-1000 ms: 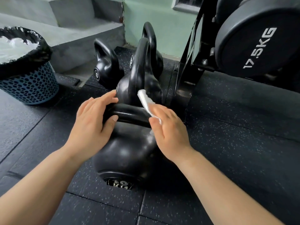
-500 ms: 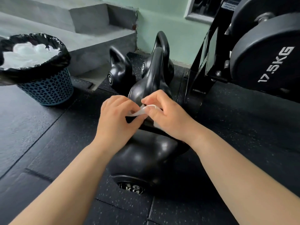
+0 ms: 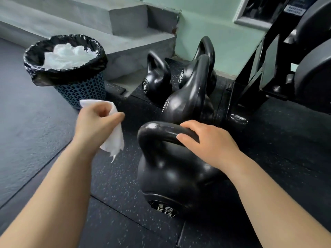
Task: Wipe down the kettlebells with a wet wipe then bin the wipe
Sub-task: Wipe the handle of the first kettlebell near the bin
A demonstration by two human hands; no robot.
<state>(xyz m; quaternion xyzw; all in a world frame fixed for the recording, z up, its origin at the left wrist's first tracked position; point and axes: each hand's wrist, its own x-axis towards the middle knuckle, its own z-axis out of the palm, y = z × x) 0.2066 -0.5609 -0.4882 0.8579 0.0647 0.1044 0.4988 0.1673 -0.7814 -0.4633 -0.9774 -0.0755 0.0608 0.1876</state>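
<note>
A large black 16 kg kettlebell (image 3: 172,176) stands on the rubber floor in front of me. My right hand (image 3: 207,142) is closed over the right side of its handle. My left hand (image 3: 95,122) is out to the left of the kettlebell, in the air, clenched on a crumpled white wet wipe (image 3: 113,142) that hangs below the fist. Behind stand three more black kettlebells: a mid-sized one (image 3: 186,101), a small 6 kg one (image 3: 155,81) and one at the back (image 3: 206,56). A blue dotted bin (image 3: 80,88) with a black liner, holding white wipes, stands beyond my left hand.
Grey concrete steps (image 3: 139,38) rise behind the bin and kettlebells. A black dumbbell rack (image 3: 250,83) with large dumbbells (image 3: 313,72) fills the right. The floor is dark speckled rubber matting (image 3: 286,140), with a smoother grey mat (image 3: 26,122) on the left.
The wipe passed from my right hand to my left hand above the handle. My left hand then carried it left toward the bin, and my right hand settled on the kettlebell's handle.
</note>
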